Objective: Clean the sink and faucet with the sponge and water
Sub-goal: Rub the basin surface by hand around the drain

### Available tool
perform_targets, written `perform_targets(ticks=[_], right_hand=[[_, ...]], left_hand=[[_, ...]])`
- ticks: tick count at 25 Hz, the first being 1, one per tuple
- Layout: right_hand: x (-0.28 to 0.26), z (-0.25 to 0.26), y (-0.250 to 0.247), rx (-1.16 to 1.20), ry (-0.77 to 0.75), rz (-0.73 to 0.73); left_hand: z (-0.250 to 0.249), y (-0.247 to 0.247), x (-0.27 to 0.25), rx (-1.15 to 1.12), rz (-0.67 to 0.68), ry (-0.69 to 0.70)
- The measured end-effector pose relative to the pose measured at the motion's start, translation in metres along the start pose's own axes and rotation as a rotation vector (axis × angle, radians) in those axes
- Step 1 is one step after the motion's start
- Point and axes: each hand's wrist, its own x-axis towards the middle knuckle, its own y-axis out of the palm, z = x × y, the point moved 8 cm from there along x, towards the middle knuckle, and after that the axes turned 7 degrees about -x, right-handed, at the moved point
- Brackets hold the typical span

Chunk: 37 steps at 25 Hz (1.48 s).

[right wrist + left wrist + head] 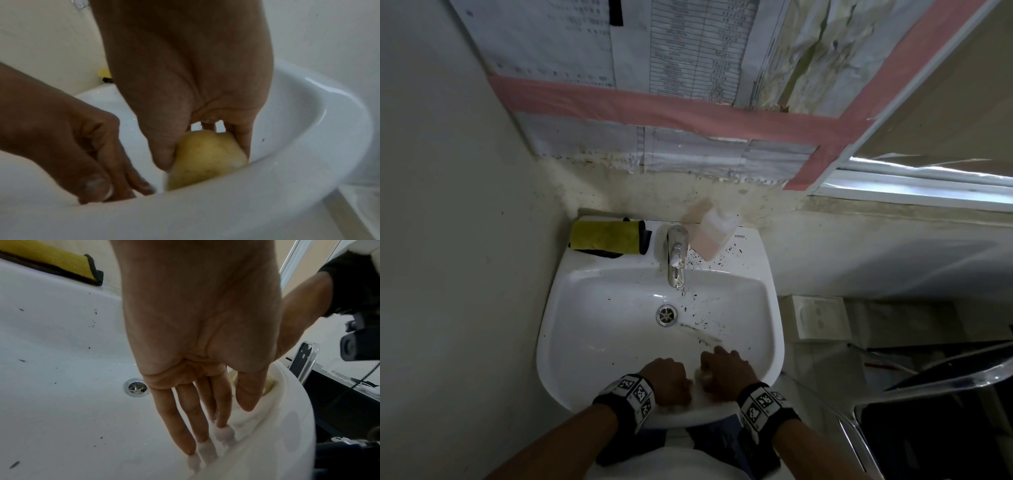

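Scrubbing sink [571, 308] front wall: my right hand [726, 371] grips sponge [205, 155], left hand [667, 377] flat, fingers straight. Next: specks near faucet [676, 260].

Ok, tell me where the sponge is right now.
The yellow sponge is gripped in the right hand, pressed against the inside front wall of the sink, just right of the left hand.
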Motion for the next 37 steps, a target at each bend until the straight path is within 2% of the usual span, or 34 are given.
perform_targets(ticks=[5, 9, 11, 15, 18, 20, 22, 25, 28, 30, 34, 37], right_hand=[[0.006, -0.028, -0.02, -0.094, 0.098, -0.131], [0.008, -0.011, 0.001, 0.037, 0.029, 0.028], [0.008, -0.023, -0.006, 0.031, 0.046, 0.018], [0.008, -0.034, -0.016, -0.083, 0.103, -0.111], [0.009, -0.008, 0.001, -0.011, 0.032, -0.017], [0.009, -0.008, 0.005, 0.036, 0.017, 0.037], [0.01, -0.024, -0.006, -0.026, 0.042, -0.032], [0.008, -0.037, -0.014, -0.08, 0.091, -0.112], [0.006, -0.018, -0.002, -0.03, 0.022, -0.049], [0.005, -0.015, 0.002, 0.007, -0.01, 0.001], [0.004, -0.036, -0.023, -0.183, 0.085, -0.156], [0.004, -0.021, -0.015, -0.165, 0.034, -0.086]], left_hand=[[0.005, 0.0, 0.005, -0.048, 0.005, -0.026], [0.004, -0.004, 0.008, -0.131, 0.027, -0.026], [0.008, -0.008, 0.011, -0.253, 0.033, -0.052], [0.015, -0.014, 0.013, -0.419, 0.012, -0.071], [0.013, -0.014, 0.012, -0.509, 0.034, -0.052], [0.014, -0.014, 0.013, -0.404, 0.026, -0.039], [0.016, -0.012, 0.013, -0.259, 0.025, -0.028], [0.019, 0.002, 0.01, -0.159, 0.11, -0.023], [0.006, 0.019, 0.004, -0.051, 0.206, 0.038], [-0.001, 0.028, 0.001, -0.013, 0.244, 0.078], [0.001, 0.032, -0.008, 0.02, 0.295, 0.018], [-0.004, 0.026, -0.013, 0.01, 0.281, 0.01]])
